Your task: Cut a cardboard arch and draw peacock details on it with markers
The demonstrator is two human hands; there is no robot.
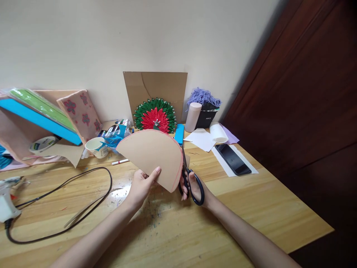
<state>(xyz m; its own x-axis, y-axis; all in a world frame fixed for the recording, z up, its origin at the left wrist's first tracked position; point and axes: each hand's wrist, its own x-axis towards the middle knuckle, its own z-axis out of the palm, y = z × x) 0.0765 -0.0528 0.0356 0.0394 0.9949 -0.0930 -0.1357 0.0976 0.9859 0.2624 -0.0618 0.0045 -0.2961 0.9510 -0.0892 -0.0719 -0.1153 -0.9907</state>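
Note:
My left hand (pixel 142 184) pinches the lower edge of a tan cardboard half-disc (pixel 153 156) with a pink-marked curved rim, holding it up above the wooden table (pixel 251 208). My right hand (pixel 193 188) has its fingers through the black handles of a pair of scissors (pixel 189 178). The blades point up along the half-disc's right curved edge and are mostly hidden behind it.
A glue gun (pixel 8 197) with a looping black cord (pixel 83 201) lies at left. A phone (pixel 232 159) on white paper sits at right. At the back stand a cardboard sheet (pixel 156 87), a green-red fan ornament (pixel 155 116), a paper cup (pixel 96 147), tape, a pen and purple yarn.

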